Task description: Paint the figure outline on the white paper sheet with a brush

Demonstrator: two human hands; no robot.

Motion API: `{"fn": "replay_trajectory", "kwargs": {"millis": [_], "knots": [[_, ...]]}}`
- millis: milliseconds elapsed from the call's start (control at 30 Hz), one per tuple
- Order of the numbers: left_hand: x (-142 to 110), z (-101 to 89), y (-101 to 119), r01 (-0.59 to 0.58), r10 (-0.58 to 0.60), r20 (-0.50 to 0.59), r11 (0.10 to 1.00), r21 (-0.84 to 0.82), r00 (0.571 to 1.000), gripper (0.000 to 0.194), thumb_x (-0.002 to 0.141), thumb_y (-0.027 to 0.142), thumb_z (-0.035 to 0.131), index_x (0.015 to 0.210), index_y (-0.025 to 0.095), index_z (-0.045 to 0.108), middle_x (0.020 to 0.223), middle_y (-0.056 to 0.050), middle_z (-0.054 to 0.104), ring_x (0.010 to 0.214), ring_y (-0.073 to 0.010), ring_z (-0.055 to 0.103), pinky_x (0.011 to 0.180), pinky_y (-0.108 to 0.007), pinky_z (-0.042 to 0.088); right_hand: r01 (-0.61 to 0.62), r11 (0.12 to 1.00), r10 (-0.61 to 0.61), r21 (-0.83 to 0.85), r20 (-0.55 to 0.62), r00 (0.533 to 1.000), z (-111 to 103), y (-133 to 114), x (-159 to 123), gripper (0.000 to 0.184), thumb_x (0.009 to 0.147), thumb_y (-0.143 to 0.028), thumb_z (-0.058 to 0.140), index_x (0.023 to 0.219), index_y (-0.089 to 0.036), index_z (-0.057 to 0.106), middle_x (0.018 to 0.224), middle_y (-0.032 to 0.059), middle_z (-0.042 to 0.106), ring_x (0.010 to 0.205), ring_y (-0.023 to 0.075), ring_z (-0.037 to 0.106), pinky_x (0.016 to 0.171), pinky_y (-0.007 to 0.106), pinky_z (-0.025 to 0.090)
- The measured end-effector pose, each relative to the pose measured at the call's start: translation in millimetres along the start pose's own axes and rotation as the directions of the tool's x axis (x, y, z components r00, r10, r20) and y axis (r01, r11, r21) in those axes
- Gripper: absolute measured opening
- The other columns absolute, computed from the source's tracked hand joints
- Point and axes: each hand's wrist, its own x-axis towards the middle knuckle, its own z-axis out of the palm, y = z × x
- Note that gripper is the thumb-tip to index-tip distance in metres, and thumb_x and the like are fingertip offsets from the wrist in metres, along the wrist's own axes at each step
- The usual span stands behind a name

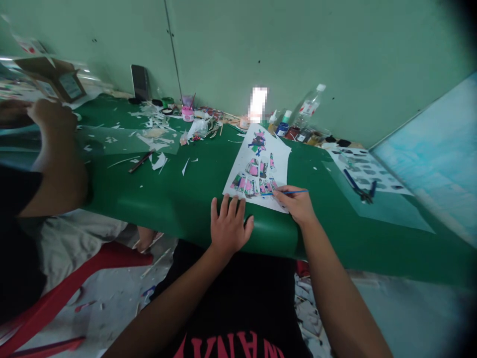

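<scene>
A white paper sheet lies on the green-covered table before me. Several painted pieces in pink, green and dark colours are on it, with a dark, pink and green cluster nearer its top. In my right hand is a thin blue paintbrush, pinched between the fingers. Its tip points left over the lowest row of pieces; whether it touches them I cannot tell. My left hand rests flat on the table edge, fingers spread, the fingertips close to the sheet's lower left edge.
Pliers lie at the right, beside a sheet with dark shapes. Paint jars and a leaning plastic bottle line the wall. Paper scraps and a pink jar are to the left. A co-worker's arm is at the far left.
</scene>
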Motion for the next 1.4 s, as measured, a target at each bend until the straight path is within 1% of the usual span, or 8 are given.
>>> {"fn": "replay_trajectory", "kwargs": {"millis": [100, 500, 667, 800, 933, 1067, 1233, 1400], "knots": [[0.0, 0.0, 0.1, 0.001, -0.001, 0.002, 1.000, 0.002, 1.000, 0.050, 0.096, 0.043, 0.048, 0.138, 0.016, 0.055, 0.140, -0.014, 0.057, 0.140, -0.0363, 0.039, 0.119, -0.060, 0.019, -0.009, 1.000, 0.010, 0.029, -0.019, 1.000, -0.4, 1.7, 0.4, 0.029, 0.067, -0.043, 0.081, 0.077, -0.017, 0.075, 0.055, -0.0010, 0.060, 0.047, 0.0101, 0.047, 0.044, 0.025, 0.035], [1.0, -1.1, 0.1, -0.006, 0.005, 0.020, 1.000, 0.015, 1.000, 0.051, 0.097, 0.043, 0.047, 0.138, 0.015, 0.054, 0.140, -0.014, 0.056, 0.139, -0.0368, 0.040, 0.118, -0.061, 0.021, -0.027, 0.995, 0.029, 0.096, -0.024, 0.999, -1.7, 2.3, 0.0, 0.026, 0.065, -0.039, 0.082, 0.074, -0.017, 0.072, 0.055, -0.0022, 0.059, 0.048, 0.0099, 0.046, 0.044, 0.024, 0.033], [0.7, -0.9, 0.1, -0.007, 0.007, 0.010, 1.000, 0.018, 1.000, 0.050, 0.096, 0.043, 0.048, 0.137, 0.015, 0.055, 0.140, -0.014, 0.057, 0.139, -0.0364, 0.040, 0.118, -0.060, 0.021, -0.012, 0.996, 0.015, 0.086, -0.038, 0.999, -1.4, 2.0, 0.4, 0.026, 0.066, -0.040, 0.082, 0.074, -0.017, 0.073, 0.053, -0.0027, 0.057, 0.047, 0.0095, 0.045, 0.044, 0.023, 0.032], [0.4, -0.2, -0.4, -0.009, 0.009, 0.009, 1.000, 0.024, 1.000, 0.050, 0.096, 0.043, 0.048, 0.137, 0.015, 0.055, 0.140, -0.014, 0.057, 0.139, -0.0361, 0.040, 0.119, -0.060, 0.021, -0.022, 0.996, 0.024, 0.087, -0.023, 0.999, -1.0, 0.4, -0.2, 0.026, 0.066, -0.040, 0.082, 0.073, -0.017, 0.072, 0.052, -0.0031, 0.056, 0.046, 0.0092, 0.044, 0.042, 0.023, 0.032], [0.6, 0.6, -0.3, -0.004, 0.004, 0.009, 1.000, 0.026, 1.000, 0.050, 0.097, 0.043, 0.047, 0.137, 0.015, 0.055, 0.140, -0.013, 0.057, 0.139, -0.0357, 0.040, 0.119, -0.059, 0.020, -0.031, 0.996, 0.035, 0.083, -0.051, 0.998, -0.7, -1.4, -0.9, 0.025, 0.066, -0.039, 0.081, 0.072, -0.017, 0.072, 0.052, -0.0027, 0.057, 0.046, 0.0094, 0.045, 0.042, 0.023, 0.032], [1.0, 0.6, 0.1, -0.004, 0.004, 0.009, 1.000, 0.025, 1.000, 0.050, 0.097, 0.043, 0.046, 0.138, 0.016, 0.054, 0.140, -0.013, 0.057, 0.139, -0.0357, 0.039, 0.118, -0.060, 0.021, -0.034, 0.995, 0.037, 0.098, -0.026, 0.999, -0.9, -1.2, -0.9, 0.025, 0.065, -0.039, 0.082, 0.071, -0.017, 0.072, 0.052, -0.0029, 0.057, 0.046, 0.0090, 0.044, 0.041, 0.023, 0.031], [0.6, -0.4, 0.4, 0.000, 0.000, 0.010, 1.000, 0.022, 1.000, 0.050, 0.097, 0.044, 0.045, 0.137, 0.016, 0.055, 0.140, -0.013, 0.057, 0.139, -0.0357, 0.040, 0.118, -0.060, 0.021, -0.023, 0.997, 0.026, 0.074, -0.042, 0.999, -1.4, 0.3, -0.4, 0.025, 0.066, -0.040, 0.080, 0.072, -0.017, 0.072, 0.052, -0.0026, 0.057, 0.046, 0.0090, 0.044, 0.041, 0.023, 0.032], [0.1, 0.2, 0.0, -0.004, 0.003, 0.009, 1.000, 0.017, 1.000, 0.050, 0.097, 0.043, 0.046, 0.137, 0.015, 0.055, 0.140, -0.014, 0.057, 0.140, -0.0361, 0.039, 0.118, -0.060, 0.021, -0.036, 0.995, 0.037, 0.089, -0.016, 0.999, -1.5, 1.5, 0.0, 0.026, 0.065, -0.039, 0.082, 0.073, -0.016, 0.072, 0.054, -0.0024, 0.058, 0.047, 0.0089, 0.045, 0.042, 0.023, 0.033]]}}
